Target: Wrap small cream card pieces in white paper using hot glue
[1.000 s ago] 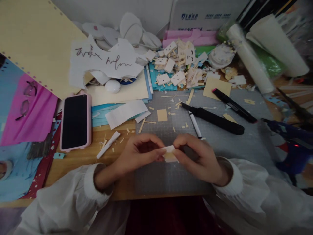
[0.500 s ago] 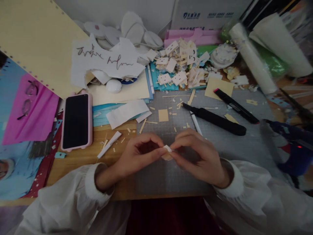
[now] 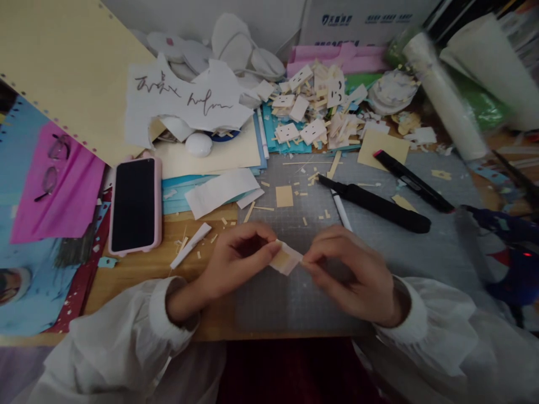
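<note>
- White cuffs [image 3: 162, 308] sit at lower left and lower right of the frame.
- Left hand [image 3: 238, 264] pinches the left edge of a small pale paper piece [image 3: 284, 260], tilted just below the frame's centre; right hand [image 3: 353, 272] has thumb and fingertips narrowed on its right corner.
- Uneven pulling between those pinches could, I judge, crease or tear it.
- Grey cutting mat [image 3: 290, 306] spreads beneath, with a square offcut [image 3: 284, 196] mid-frame.
- Black tool [image 3: 379, 207], right of centre: a careless right knuckle might knock it.
- Heaped paper figures [image 3: 312, 132], upper centre: a bump could topple them.
</note>
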Demonstrator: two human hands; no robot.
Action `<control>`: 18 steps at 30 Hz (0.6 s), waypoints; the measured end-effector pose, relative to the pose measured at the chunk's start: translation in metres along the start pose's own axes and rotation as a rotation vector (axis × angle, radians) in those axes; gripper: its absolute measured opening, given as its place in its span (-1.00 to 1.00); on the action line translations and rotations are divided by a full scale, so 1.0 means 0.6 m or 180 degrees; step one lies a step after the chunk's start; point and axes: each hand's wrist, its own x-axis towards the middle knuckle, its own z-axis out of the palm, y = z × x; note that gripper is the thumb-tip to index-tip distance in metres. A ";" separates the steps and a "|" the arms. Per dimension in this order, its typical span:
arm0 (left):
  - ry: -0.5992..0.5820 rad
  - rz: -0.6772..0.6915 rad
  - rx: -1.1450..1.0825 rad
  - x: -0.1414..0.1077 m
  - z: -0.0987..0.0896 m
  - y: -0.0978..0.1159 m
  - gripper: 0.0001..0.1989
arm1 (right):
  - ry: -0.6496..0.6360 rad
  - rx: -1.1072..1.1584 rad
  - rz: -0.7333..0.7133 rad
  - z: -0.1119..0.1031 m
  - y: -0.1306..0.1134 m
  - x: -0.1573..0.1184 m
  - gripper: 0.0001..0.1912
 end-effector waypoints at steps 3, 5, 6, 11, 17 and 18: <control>0.0005 -0.0214 -0.0127 0.001 -0.001 -0.001 -0.90 | 0.0256 0.0017 0.0142 -0.005 0.009 0.001 -0.91; -0.0002 -0.0389 -0.0268 0.000 0.000 -0.001 -0.88 | 0.0405 -0.0067 0.0277 -0.006 0.018 0.004 -0.92; 0.0002 -0.0462 -0.0338 0.000 0.000 0.000 -0.87 | 0.0415 -0.0120 0.0345 -0.007 0.022 0.006 -0.89; 0.0090 -0.0516 -0.0484 0.000 0.000 0.000 -0.84 | 0.0444 -0.0460 0.0412 -0.005 0.034 0.013 -0.86; 0.0184 -0.0479 -0.0553 0.003 0.003 -0.001 -0.81 | 0.0270 0.0263 0.0651 0.000 0.024 0.006 -0.84; 0.0200 -0.0458 -0.0586 0.003 0.004 -0.001 -0.81 | 0.0144 0.0523 0.0749 0.001 0.022 0.005 -0.87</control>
